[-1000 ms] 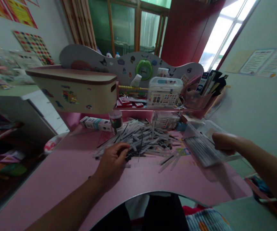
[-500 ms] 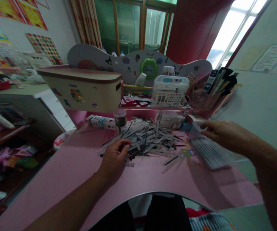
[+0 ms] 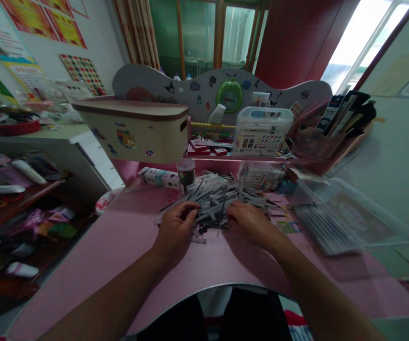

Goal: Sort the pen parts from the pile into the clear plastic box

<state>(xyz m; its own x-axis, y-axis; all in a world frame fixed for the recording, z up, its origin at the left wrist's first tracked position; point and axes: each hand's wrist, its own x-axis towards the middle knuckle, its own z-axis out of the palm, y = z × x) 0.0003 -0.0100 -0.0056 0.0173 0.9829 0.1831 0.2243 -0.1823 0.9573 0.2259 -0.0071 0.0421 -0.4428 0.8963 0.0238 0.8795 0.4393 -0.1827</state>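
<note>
A heap of slim clear, grey and black pen parts (image 3: pixel 213 192) lies at the middle of the pink desk. At its left front edge is my left hand (image 3: pixel 176 226), fingers curled with the thumb close to the index finger; anything in them is too small to make out. My right hand (image 3: pixel 249 221) reaches to the heap's right front edge, its fingers bent down and drawn together. What those fingertips hold, if anything, is hidden. To the right, a clear plastic box (image 3: pixel 375 215) stands with its lid part tipped outward, and a row of similar grey sticks (image 3: pixel 323 229) lies in it.
A clear jar (image 3: pixel 185 173) and a long printed carton (image 3: pixel 158 177) stand behind the heap. On the shelf above are a cream lidded bin (image 3: pixel 137 137), a clear marker case (image 3: pixel 261 132) and a green clock (image 3: pixel 229 96). The desk's front edge (image 3: pixel 226 285) curves inward.
My right hand has left the clear box and come leftward to the heap. My left hand stays at the heap's left edge. The view has turned slightly.
</note>
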